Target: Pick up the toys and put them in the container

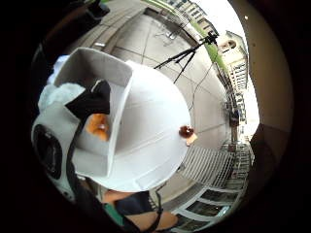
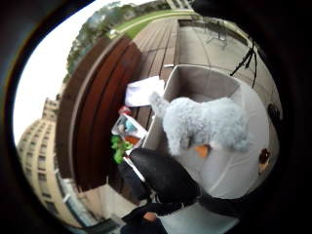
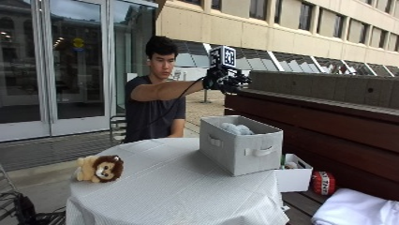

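Grey plush toy [image 3: 237, 128] already lies inside the fabric container [image 3: 240, 150], our gloved right hand [image 3: 222, 79] hangs high above it, released and holding nothing, and we risk nudging the lion toy [image 3: 99, 168] off the desk [image 3: 174, 187] edge when reaching across.

Below the grip, a matt fabric container [image 3: 240, 149] holds a fluffy plush toy [image 3: 237, 128]; the table [image 3: 174, 187] wears ribbed white cloth.
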Tool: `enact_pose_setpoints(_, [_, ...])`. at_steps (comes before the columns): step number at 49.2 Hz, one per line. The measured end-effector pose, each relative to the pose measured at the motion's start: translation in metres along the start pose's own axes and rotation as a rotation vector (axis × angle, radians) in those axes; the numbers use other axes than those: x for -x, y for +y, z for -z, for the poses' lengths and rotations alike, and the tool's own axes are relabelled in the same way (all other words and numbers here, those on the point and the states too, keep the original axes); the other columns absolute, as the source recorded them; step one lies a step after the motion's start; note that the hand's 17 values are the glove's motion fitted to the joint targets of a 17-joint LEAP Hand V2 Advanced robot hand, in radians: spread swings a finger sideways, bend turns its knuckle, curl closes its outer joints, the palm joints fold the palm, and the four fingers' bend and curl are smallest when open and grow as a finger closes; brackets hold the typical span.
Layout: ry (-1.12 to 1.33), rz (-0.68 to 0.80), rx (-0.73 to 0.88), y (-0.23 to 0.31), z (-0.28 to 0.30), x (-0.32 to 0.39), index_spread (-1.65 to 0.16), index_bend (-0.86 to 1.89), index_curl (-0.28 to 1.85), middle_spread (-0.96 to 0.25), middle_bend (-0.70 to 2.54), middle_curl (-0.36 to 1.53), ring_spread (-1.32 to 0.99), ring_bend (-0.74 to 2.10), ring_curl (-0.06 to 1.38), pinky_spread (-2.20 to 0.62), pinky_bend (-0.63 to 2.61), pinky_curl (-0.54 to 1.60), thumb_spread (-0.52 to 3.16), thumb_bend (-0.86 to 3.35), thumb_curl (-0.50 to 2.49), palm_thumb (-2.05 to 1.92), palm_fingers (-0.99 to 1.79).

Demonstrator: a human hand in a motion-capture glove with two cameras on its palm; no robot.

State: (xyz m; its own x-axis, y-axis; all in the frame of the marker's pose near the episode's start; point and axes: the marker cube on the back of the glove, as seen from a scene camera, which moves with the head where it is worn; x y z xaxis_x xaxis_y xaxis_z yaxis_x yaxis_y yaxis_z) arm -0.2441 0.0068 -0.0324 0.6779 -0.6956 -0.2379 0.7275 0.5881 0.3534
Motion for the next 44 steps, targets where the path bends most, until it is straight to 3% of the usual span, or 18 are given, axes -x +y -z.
enact_pose_setpoints(13, [0.103,-0.039,-0.047,0.022,0.008,-0.084,-0.32,0.12,0.31,-0.10,0.22,0.48,-0.09,0.58,0.30,-0.09,1.35,0.44,0.92,-0.11,0.39,-0.14,-0.11])
enact_pose_setpoints(44, [0.092,-0.414,0.146,0.120,-0.081,-0.399,-0.29,0.10,0.27,-0.09,0.18,0.43,-0.21,0.25,0.26,-0.09,0.78,0.27,0.91,-0.10,0.22,-0.14,-0.17])
